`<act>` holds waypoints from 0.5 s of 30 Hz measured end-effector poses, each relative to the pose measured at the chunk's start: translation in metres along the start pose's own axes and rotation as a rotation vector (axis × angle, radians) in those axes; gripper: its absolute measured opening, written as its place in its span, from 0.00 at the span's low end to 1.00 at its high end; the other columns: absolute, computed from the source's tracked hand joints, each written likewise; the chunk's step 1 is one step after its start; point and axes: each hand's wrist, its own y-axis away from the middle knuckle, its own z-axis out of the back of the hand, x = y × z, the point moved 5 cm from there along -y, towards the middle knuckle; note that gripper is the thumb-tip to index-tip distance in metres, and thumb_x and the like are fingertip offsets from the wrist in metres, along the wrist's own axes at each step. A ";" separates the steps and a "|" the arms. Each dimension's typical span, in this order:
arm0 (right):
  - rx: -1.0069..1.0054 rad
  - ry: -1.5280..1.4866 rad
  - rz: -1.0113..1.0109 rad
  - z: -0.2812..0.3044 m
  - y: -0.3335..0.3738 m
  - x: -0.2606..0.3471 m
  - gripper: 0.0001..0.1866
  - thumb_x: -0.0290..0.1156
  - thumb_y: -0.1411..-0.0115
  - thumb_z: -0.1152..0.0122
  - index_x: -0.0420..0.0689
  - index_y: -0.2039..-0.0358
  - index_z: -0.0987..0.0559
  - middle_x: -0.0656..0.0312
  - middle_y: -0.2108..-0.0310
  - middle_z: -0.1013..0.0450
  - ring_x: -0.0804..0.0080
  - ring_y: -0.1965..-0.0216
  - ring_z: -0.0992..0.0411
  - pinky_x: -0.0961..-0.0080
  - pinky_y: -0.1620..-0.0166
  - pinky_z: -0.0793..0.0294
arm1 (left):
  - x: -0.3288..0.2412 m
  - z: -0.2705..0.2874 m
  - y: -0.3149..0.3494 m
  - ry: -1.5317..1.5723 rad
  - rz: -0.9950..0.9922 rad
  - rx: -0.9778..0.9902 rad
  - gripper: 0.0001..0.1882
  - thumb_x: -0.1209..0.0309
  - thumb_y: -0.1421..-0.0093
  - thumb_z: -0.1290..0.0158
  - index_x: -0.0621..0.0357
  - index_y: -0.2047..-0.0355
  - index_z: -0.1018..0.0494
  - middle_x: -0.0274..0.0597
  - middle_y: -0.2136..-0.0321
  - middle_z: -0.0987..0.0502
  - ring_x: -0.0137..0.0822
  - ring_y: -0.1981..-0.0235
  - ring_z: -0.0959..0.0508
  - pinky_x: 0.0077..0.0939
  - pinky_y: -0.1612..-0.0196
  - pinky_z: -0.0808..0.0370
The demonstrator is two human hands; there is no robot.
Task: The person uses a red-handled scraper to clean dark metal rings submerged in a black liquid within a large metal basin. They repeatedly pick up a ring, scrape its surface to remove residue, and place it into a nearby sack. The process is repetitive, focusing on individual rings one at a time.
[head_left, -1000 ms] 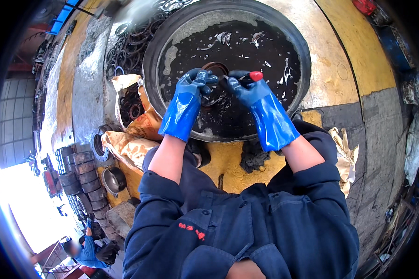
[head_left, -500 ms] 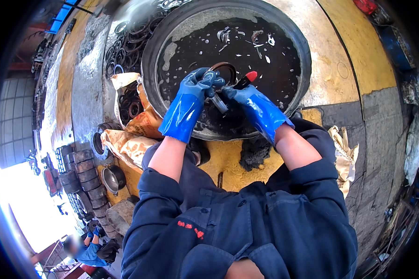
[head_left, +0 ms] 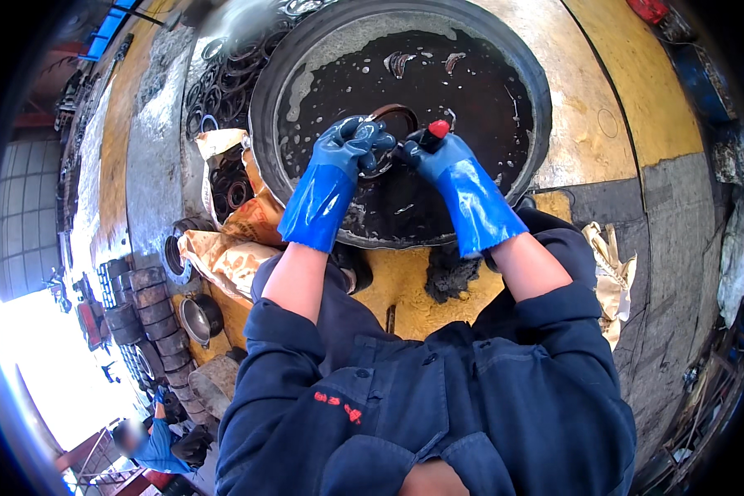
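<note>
Both my hands wear blue rubber gloves and are over a wide round black basin (head_left: 540, 99) of dark liquid. My left hand (head_left: 347, 149) is closed around a thin dark-brown ring (head_left: 398, 107), whose upper arc stands above the fingers. In my closed right hand (head_left: 443, 157) is a tool with a black handle and a red end (head_left: 438, 129) pointing up and away. Its working end is hidden near the ring. Shiny curved scraps (head_left: 398, 64) and pale bits float in the liquid beyond my hands.
Left of the basin, many dark rings (head_left: 223, 87) lie heaped beside an open paper sack (head_left: 223, 260) holding more rings. A metal bowl (head_left: 200, 319) and stacked dark cylinders (head_left: 153, 302) are farther left. Another person (head_left: 161, 446) is at lower left. A crumpled sack (head_left: 612, 281) lies at right.
My right hand has turned a little, and the tool's red end has shifted slightly left and away. A bright strip below the hands no longer shows. The floating bits have drifted.
</note>
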 end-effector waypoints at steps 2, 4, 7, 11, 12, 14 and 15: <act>0.236 -0.192 -0.130 -0.008 -0.002 0.001 0.14 0.40 0.42 0.32 0.50 0.58 0.15 0.59 0.66 0.18 0.67 0.62 0.20 0.71 0.54 0.23 | -0.002 0.000 0.003 0.000 -0.001 0.001 0.12 0.65 0.34 0.43 0.61 0.57 0.21 0.48 0.64 0.15 0.25 0.82 0.28 0.17 0.78 0.32; 0.331 -0.293 -0.125 -0.022 -0.008 -0.011 0.15 0.39 0.42 0.31 0.45 0.59 0.15 0.59 0.64 0.18 0.72 0.61 0.21 0.73 0.53 0.23 | 0.002 0.004 -0.001 -0.007 -0.026 0.001 0.12 0.65 0.34 0.43 0.61 0.57 0.21 0.49 0.64 0.15 0.25 0.83 0.28 0.17 0.79 0.32; 0.392 -0.546 -0.099 -0.026 -0.010 -0.019 0.15 0.36 0.41 0.30 0.42 0.56 0.16 0.60 0.59 0.18 0.72 0.59 0.21 0.75 0.52 0.23 | 0.008 0.017 -0.012 0.039 -0.029 -0.139 0.12 0.65 0.33 0.44 0.61 0.56 0.22 0.46 0.65 0.15 0.24 0.80 0.27 0.16 0.75 0.32; -0.094 -0.472 0.276 0.029 0.015 0.040 0.17 0.35 0.39 0.32 0.43 0.52 0.18 0.58 0.59 0.18 0.70 0.58 0.20 0.73 0.51 0.21 | 0.007 0.034 -0.012 0.144 -0.001 -0.223 0.12 0.65 0.33 0.45 0.62 0.56 0.22 0.48 0.64 0.15 0.25 0.82 0.30 0.17 0.75 0.33; -0.162 -0.422 0.343 0.039 0.017 0.048 0.17 0.35 0.40 0.31 0.44 0.52 0.18 0.58 0.60 0.18 0.69 0.58 0.20 0.72 0.51 0.21 | 0.009 0.035 -0.012 0.143 0.047 -0.235 0.13 0.63 0.33 0.45 0.61 0.56 0.22 0.47 0.64 0.15 0.25 0.83 0.30 0.17 0.77 0.34; -0.226 -0.360 0.433 0.051 0.014 0.054 0.16 0.36 0.40 0.32 0.47 0.52 0.18 0.57 0.59 0.18 0.67 0.58 0.19 0.72 0.51 0.21 | 0.009 0.033 -0.014 0.137 0.143 -0.243 0.15 0.60 0.33 0.44 0.58 0.55 0.22 0.46 0.64 0.15 0.24 0.85 0.30 0.19 0.82 0.37; -0.230 -0.328 0.431 0.051 0.009 0.051 0.16 0.36 0.40 0.32 0.47 0.52 0.17 0.57 0.60 0.18 0.67 0.58 0.19 0.72 0.51 0.21 | 0.008 0.030 -0.012 0.112 0.146 -0.225 0.17 0.57 0.33 0.45 0.58 0.54 0.23 0.44 0.64 0.15 0.23 0.85 0.31 0.19 0.81 0.38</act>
